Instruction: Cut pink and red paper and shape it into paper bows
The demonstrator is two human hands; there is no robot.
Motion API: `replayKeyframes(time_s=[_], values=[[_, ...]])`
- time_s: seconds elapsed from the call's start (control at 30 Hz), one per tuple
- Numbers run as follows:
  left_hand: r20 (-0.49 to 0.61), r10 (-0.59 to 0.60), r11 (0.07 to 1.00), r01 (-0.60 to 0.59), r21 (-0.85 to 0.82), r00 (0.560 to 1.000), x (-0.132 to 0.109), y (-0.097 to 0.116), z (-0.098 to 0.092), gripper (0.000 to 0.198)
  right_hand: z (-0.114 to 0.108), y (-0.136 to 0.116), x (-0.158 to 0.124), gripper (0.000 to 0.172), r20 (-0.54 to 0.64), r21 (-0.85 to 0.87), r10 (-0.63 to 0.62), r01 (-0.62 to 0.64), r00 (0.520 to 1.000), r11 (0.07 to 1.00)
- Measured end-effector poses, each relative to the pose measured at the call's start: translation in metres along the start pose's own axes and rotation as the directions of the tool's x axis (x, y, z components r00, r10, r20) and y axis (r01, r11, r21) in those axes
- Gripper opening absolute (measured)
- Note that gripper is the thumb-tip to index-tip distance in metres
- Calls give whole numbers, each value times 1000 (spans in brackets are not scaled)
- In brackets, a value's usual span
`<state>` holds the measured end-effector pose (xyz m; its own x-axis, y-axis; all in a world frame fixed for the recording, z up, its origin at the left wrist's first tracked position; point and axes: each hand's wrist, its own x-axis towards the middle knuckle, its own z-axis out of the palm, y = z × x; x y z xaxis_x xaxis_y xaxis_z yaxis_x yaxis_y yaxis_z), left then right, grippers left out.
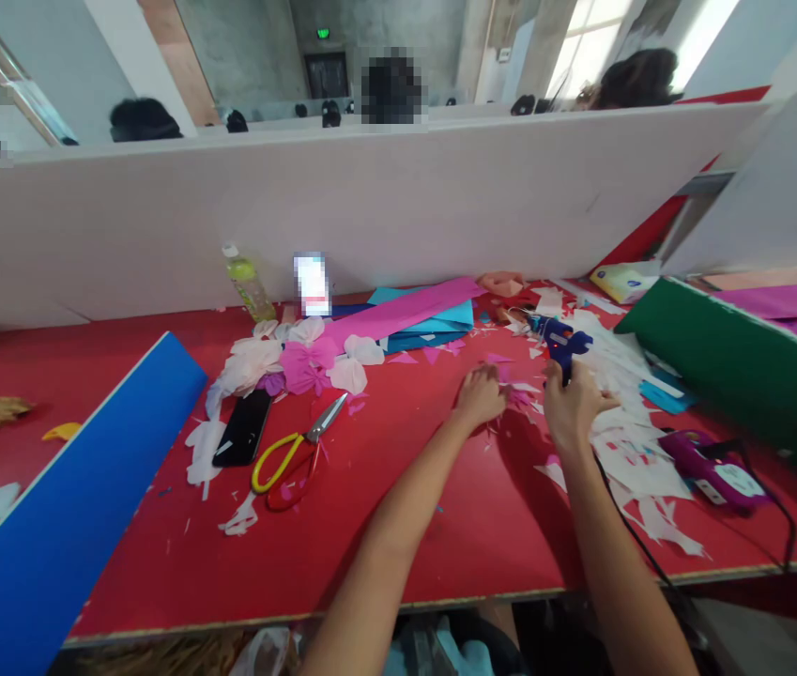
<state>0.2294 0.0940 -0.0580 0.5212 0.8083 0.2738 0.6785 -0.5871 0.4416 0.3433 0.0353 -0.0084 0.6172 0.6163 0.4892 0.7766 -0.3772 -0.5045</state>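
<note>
The right hand (574, 406) is clamped on a blue hot-glue gun (559, 340); the left hand (481, 395), apart, lies just beside small pink paper scraps (519, 398) on the red worktop (398, 554).

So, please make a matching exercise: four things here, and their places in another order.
Things:
1 blue hot glue gun
2 yellow-handled steel scissors
3 black smartphone
4 dark green rolled sheet

Places:
A nearest the bright blue rolled sheet
B held in the right hand
C on the red table's right
D between the smartphone and the left hand

Pairs: 1B, 2D, 3A, 4C
</note>
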Motion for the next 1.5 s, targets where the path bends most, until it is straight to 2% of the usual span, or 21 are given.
replayKeyframes(time_s=[0.1,0.17,0.23,0.3,0.33,0.4,0.43,0.5,0.53,0.63,0.73,0.83,0.93,1.03,1.1,1.17,1.23,1.3,1.37,1.43,1.5], values=[[-133,-38,999,34,-36,990,1,-10,-12,49,0,-4,-1,37,-24,51,-5,6,1000,999],[-215,-146,989,150,5,966,-6,-31,-27,51,0,-7,-3,38,-24,51,-5,7,1000,999],[-295,-310,938,342,62,904,-13,-53,-40,50,-1,-8,-4,38,-28,33,-5,6,1000,999],[-280,-422,885,459,79,862,-15,-64,-43,53,-2,-9,-5,38,-19,29,-14,15,1000,999],[-240,-410,896,437,75,880,-13,-64,-40,54,-3,-8,-5,38,-10,34,-20,20,1000,999],[-86,-246,969,245,-17,966,-5,-53,-28,53,-4,-7,-5,38,0,44,-19,19,1000,999],[-6,-138,982,136,-132,990,1,-45,-21,51,-5,-6,-5,38,2,49,-13,13,1000,999],[47,-21,899,39,-436,999,11,-31,-9,46,-5,-4,-5,38,5,58,1,-1,1000,998],[19,-28,823,34,-567,999,14,-27,-7,46,-5,-3,-6,37,11,64,4,-5,1000,998],[-110,-289,687,126,-715,951,12,-39,-24,46,-5,-2,-6,33,29,74,-2,0,1000,997],[-165,-527,694,310,-650,833,-15,-73,-61,48,-4,-3,-7,33,46,75,-15,12,999,997],[-274,-564,812,462,-358,779,-62,-101,-87,47,-2,-4,-7,36,59,68,-25,21,998,997],[-306,-505,848,529,-5,807,-105,-108,-91,57,0,-5,-8,37,78,60,-36,31,996,998],[-218,-499,824,537,179,838,-118,-95,-83,65,1,-5,-8,38,82,58,-49,45,995,997],[-78,-425,894,432,121,902,-112,-80,-77,61,2,-5,-8,38,78,64,-62,57,995,996],[50,-209,975,212,-62,977,-102,-66,-75,56,2,-5,-8,38,77,69,-64,59,995,996],[54,-85,972,94,-213,995,-96,-54,-77,50,1,-5,-8,37,74,70,-50,45,996,996],[-45,-133,976,123,-178,990,-96,-48,-80,47,0,-5,-8,36,65,74,-34,29,997,997],[-116,-253,967,250,-39,961,-98,-44,-80,49,-1,-5,-8,37,51,81,-33,28,998,996],[-81,-325,939,332,91,942,-98,-40,-72,59,-2,-6,-8,37,43,86,-43,39,998,996],[-1,-313,939,309,153,950,-92,-32,-58,66,-3,-7,-9,38,47,88,-55,51,997,995]])
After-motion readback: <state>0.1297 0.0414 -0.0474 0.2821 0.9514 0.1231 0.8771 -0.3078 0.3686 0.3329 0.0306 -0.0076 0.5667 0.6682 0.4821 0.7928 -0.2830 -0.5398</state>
